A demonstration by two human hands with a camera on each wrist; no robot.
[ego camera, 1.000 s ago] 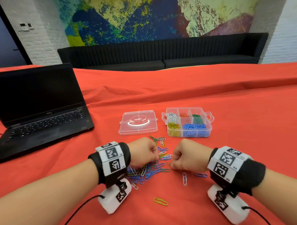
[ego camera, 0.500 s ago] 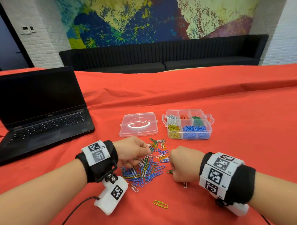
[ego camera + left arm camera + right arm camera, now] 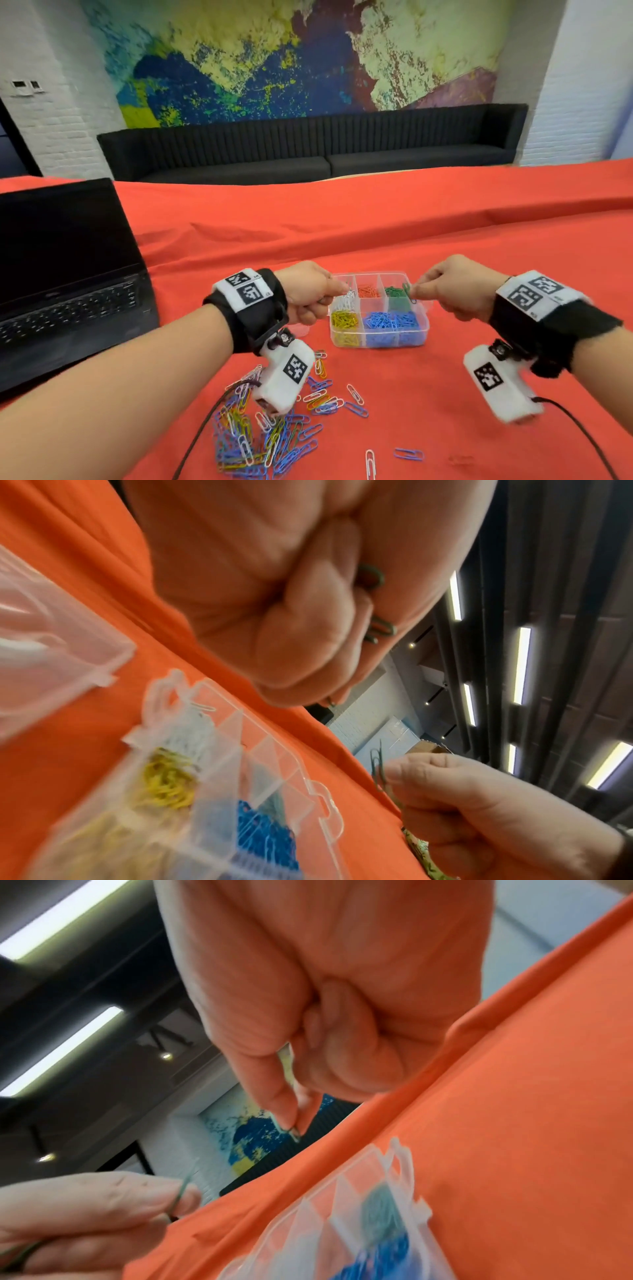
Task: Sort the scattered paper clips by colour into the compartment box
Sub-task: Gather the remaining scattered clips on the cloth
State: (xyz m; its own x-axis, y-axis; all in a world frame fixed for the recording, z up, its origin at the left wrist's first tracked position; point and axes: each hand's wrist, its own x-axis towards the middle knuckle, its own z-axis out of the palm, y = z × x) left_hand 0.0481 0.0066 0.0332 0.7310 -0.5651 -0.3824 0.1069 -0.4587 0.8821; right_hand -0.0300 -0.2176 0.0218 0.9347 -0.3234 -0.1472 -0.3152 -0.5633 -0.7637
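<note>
While you hold both hands over the compartment box, it sits on the red-covered worktop with white clips back left, red back middle, green back right, yellow front left and blue front right. Your left hand has its grip pinched on clips over the white section; the wrist view shows greenish ones in the fist, blurred. Your right hand pinches a green clip above the green section. Unsorted clips lie nearer you, partly hidden by the left wrist camera.
</note>
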